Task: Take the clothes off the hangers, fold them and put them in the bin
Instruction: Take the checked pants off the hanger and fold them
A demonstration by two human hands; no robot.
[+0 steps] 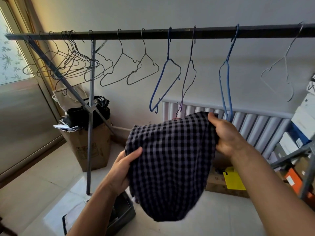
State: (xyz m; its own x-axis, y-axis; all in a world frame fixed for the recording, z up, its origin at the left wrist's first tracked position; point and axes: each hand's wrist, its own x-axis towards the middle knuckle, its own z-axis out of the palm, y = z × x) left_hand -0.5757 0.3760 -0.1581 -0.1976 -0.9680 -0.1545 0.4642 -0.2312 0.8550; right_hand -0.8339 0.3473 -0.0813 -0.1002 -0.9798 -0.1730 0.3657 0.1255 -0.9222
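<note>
A black-and-grey checked garment [170, 160] hangs in the air between my two hands, below the dark rail [153, 34]. My left hand [122, 171] grips its lower left edge. My right hand [226, 133] grips its upper right corner, higher up. Several bare wire hangers [112, 72] hang along the rail, among them a dark blue hanger [163, 79] and a light blue hanger [225, 77]. Low down, under my left forearm, a grey bin [124, 213] shows in part; the garment's bottom hangs just to its right.
A rack leg [90, 126] stands left of the garment, with a cardboard box [90, 147] holding a black bag behind it. A white radiator [252, 126] runs along the wall. Shelves with boxes [300, 126] fill the right. A low box with a yellow sheet [233, 179] lies on the floor.
</note>
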